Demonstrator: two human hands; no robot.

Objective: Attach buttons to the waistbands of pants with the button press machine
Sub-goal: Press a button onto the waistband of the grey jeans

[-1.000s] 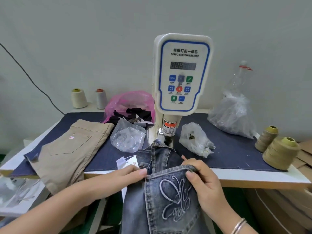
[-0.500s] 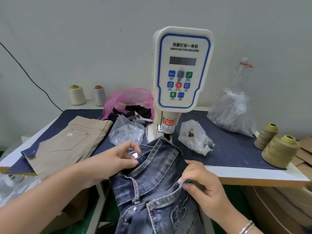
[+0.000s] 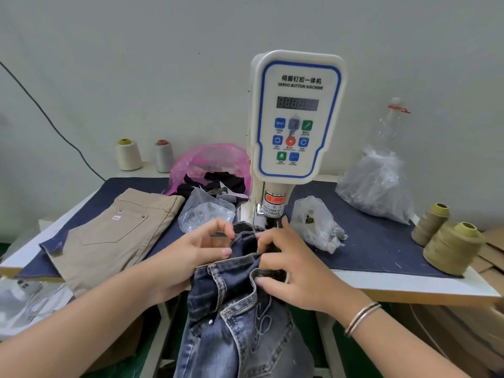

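Blue jeans [image 3: 234, 317] hang off the table's front edge, their waistband bunched up just below the head of the white servo button machine [image 3: 297, 115]. My left hand [image 3: 191, 255] pinches the waistband's left side between thumb and fingers. On the right side, my right hand [image 3: 289, 266] grips the waistband, its fingers curled over the denim, with one finger reaching up toward the machine's press point [image 3: 268, 222]. The press point itself is mostly hidden by the fabric and my fingers.
Tan pants [image 3: 117, 236] lie folded at the left on the navy mat [image 3: 376, 249]. Clear plastic bags [image 3: 204, 211] [image 3: 316, 222] [image 3: 376, 186] flank the machine, a pink bag [image 3: 210, 162] behind. Thread cones stand at back left [image 3: 128, 155] and at the right edge [image 3: 450, 248].
Both hands moved the jeans' waistband up and forward to the machine's press point and drew closer together. The left hand went from hovering over the fabric to pinching it.
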